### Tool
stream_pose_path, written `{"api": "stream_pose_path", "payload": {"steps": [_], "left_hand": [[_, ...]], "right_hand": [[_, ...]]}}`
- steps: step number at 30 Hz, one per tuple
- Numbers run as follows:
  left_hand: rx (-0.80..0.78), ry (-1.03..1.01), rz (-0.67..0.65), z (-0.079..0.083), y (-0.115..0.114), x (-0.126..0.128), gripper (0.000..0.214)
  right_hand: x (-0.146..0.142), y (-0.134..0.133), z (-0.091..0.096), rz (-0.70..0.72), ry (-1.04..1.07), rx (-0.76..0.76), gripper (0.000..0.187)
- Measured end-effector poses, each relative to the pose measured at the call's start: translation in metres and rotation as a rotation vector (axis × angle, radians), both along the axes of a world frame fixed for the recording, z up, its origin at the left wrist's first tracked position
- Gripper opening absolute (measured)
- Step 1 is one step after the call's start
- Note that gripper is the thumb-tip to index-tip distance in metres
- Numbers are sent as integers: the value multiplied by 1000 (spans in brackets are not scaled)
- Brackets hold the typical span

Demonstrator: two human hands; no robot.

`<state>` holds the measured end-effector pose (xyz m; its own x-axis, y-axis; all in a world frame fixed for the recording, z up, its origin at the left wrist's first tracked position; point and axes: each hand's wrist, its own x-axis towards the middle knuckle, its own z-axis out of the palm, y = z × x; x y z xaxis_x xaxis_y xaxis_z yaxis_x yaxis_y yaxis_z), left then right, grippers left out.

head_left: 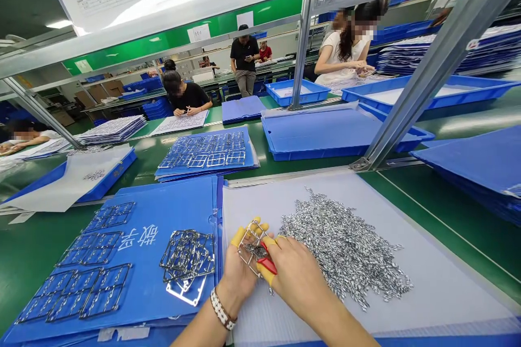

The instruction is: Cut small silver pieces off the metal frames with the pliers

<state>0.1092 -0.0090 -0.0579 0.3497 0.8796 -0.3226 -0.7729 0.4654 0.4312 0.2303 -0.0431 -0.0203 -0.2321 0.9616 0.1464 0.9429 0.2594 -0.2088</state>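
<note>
My left hand (pixel 235 274), with yellow covers on its fingertips, holds a small silver metal frame (pixel 243 256) upright over the white sheet. In my right hand (pixel 299 271), also with yellow finger covers, is a pair of red-handled pliers (pixel 267 264). Their jaws are at the frame's middle, but fingers partly hide the contact. Just right of my hands lies a large heap of small twisted silver metal links (pixel 345 249). To the left, a loose stack of metal frames (pixel 189 255) rests on a blue plastic sheet (pixel 158 200).
Further frames with links inside (pixel 91 249) lie in rows on the left. Beyond are a blue board with frames (pixel 207 149), blue trays (pixel 317 130) and a slanting metal post (pixel 431 65). Several co-workers, one a person in black (pixel 185 97), are across the bench.
</note>
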Motion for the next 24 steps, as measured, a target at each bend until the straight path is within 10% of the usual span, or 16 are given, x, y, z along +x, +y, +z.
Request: {"api": "stream_pose_path", "payload": {"steps": [24], "left_hand": [[113,165,81,-6,-2,-2,36]], "right_hand": [[1,0,14,27,-4,-128,20]]}}
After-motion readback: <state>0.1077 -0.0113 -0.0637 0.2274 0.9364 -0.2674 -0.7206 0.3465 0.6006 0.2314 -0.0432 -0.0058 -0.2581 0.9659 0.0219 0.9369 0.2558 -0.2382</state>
